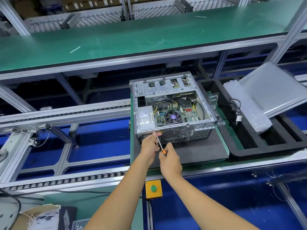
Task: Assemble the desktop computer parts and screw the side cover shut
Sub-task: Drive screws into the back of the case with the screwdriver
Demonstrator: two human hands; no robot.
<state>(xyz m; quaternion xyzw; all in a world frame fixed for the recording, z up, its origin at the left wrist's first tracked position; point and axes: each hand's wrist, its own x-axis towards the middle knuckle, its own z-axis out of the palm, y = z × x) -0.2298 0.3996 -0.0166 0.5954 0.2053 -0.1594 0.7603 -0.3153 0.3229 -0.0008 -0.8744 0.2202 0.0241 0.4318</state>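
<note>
An open desktop computer case lies on its side on a dark mat, with the motherboard, fan and power supply showing. My right hand grips the orange handle of a screwdriver. The shaft points up and left to the case's rear panel beside the power supply. My left hand pinches the shaft near its tip against the rear panel. The grey side cover leans at the right, off the case.
A black foam tray to the right holds a plastic bag and a black cable. A yellow box with a green button sits on the near rail. Roller conveyor rails run left. A green shelf hangs above.
</note>
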